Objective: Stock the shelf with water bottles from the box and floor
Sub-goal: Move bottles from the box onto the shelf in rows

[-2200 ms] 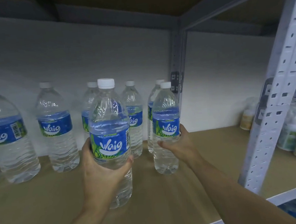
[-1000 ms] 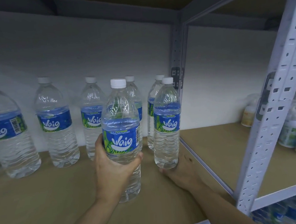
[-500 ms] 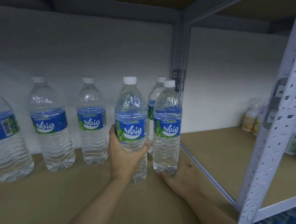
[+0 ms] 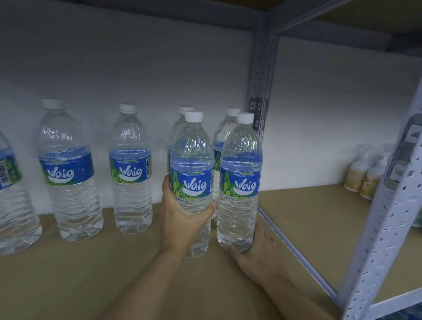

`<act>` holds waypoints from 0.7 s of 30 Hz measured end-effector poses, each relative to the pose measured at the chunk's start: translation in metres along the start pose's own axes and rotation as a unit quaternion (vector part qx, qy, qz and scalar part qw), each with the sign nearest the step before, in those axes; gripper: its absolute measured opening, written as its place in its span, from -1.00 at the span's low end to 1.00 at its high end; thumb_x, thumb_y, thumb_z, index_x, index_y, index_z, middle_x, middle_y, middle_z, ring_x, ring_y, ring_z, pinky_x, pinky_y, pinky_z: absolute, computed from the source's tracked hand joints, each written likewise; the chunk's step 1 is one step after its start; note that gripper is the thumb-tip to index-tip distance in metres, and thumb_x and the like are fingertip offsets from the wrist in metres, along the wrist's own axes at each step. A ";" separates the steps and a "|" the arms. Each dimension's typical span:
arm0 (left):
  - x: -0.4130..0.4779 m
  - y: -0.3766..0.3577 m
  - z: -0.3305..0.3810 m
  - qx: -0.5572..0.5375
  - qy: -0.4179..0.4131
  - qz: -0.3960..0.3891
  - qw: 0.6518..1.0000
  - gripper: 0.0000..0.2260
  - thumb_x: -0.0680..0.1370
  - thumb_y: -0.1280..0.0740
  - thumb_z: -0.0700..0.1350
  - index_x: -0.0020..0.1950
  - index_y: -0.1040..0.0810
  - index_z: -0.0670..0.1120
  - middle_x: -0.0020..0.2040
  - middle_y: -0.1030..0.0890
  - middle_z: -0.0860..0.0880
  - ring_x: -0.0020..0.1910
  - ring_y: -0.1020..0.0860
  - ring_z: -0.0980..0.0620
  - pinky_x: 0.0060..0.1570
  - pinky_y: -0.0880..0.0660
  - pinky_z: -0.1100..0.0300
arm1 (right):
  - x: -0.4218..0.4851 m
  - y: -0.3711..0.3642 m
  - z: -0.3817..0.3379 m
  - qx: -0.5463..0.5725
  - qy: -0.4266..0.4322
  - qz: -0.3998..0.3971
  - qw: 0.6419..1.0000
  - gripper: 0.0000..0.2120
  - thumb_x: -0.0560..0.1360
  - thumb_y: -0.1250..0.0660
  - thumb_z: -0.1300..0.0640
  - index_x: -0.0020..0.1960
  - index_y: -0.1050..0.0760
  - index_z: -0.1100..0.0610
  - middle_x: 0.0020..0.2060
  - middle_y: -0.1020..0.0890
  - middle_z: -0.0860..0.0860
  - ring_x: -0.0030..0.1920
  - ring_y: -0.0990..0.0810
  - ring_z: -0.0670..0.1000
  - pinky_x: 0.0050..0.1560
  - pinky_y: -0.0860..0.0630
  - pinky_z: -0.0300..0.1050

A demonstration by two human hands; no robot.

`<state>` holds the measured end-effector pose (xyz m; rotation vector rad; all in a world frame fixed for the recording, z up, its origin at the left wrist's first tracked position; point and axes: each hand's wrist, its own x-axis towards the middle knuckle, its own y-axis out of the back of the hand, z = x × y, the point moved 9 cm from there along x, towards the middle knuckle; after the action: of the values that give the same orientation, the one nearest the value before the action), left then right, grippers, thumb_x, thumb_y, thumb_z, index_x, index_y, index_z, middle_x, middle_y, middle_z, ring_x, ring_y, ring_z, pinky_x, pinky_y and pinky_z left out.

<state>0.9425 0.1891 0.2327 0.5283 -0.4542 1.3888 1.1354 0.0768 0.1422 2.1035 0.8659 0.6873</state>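
Two clear water bottles with blue Waig labels stand side by side on the brown shelf board (image 4: 88, 281). My left hand (image 4: 181, 219) is wrapped around the middle of the left bottle (image 4: 193, 183). My right hand (image 4: 256, 251) cups the base of the right bottle (image 4: 241, 182), which stands near the shelf's right edge. Behind each of them another bottle stands against the back wall, mostly hidden. Further left in the back row stand more bottles, among them a second-from-left bottle (image 4: 68, 169) and a third bottle (image 4: 130, 170).
A grey perforated upright (image 4: 393, 209) stands at the front right, another upright (image 4: 259, 86) at the back. On the neighbouring shelf bay to the right stand small cream-coloured bottles (image 4: 360, 174). The front part of the brown board holds nothing.
My left hand has carried its bottle right and back, so it now stands beside the right bottle. My right hand slid from that bottle's label down to its base.
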 end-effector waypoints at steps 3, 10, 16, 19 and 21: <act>0.000 -0.004 -0.001 -0.003 0.005 -0.008 1.000 -0.13 0.21 -0.65 -0.03 0.38 -0.22 0.12 0.17 -0.53 0.16 0.13 -0.54 0.25 0.15 -0.52 0.19 | 0.003 -0.004 0.004 0.009 0.000 0.006 1.000 -0.08 0.30 -0.28 -0.50 0.44 -0.17 0.04 0.20 -0.55 0.05 0.17 -0.55 0.12 0.21 -0.50 0.05; -0.007 -0.004 -0.005 -0.015 0.030 -0.015 0.999 -0.10 0.24 -0.64 -0.08 0.42 -0.18 0.10 0.11 -0.43 0.36 0.08 -0.42 0.52 -0.04 -0.36 0.58 | 0.004 -0.008 -0.008 0.038 0.081 0.037 0.995 -0.24 0.44 -0.30 -0.34 0.51 -0.18 -0.05 0.39 -0.39 -0.10 0.43 -0.36 -0.03 0.50 -0.16 0.13; -0.007 -0.003 -0.003 -0.011 0.054 -0.028 0.998 -0.09 0.26 -0.63 -0.15 0.46 -0.15 0.04 0.05 -0.43 0.35 -0.01 -0.39 0.62 -0.14 -0.31 0.69 | 0.006 -0.010 -0.007 0.015 0.073 0.022 0.997 -0.28 0.48 -0.24 -0.34 0.54 -0.16 -0.08 0.41 -0.37 -0.11 0.46 -0.33 -0.03 0.53 -0.07 0.11; -0.010 -0.003 -0.002 0.009 0.067 -0.033 0.997 -0.13 0.28 -0.62 -0.15 0.43 -0.17 0.02 0.04 -0.44 0.32 -0.04 -0.39 0.64 -0.18 -0.29 0.71 | 0.004 -0.010 -0.010 0.018 0.077 0.022 0.997 -0.27 0.44 -0.22 -0.36 0.52 -0.19 -0.10 0.39 -0.41 -0.11 0.43 -0.37 -0.02 0.51 -0.14 0.13; -0.010 -0.003 -0.004 0.017 0.077 -0.034 0.996 -0.14 0.26 -0.63 -0.12 0.41 -0.19 0.02 0.05 -0.47 0.30 -0.03 -0.42 0.59 -0.17 -0.33 0.67 | 0.002 -0.009 -0.010 0.015 0.069 0.018 0.997 -0.25 0.42 -0.23 -0.38 0.50 -0.20 -0.07 0.36 -0.44 -0.07 0.39 -0.41 0.02 0.46 -0.23 0.14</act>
<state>0.9437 0.1834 0.2232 0.4559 -0.2858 1.3632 1.1266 0.0866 0.1412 2.1227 0.9197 0.8523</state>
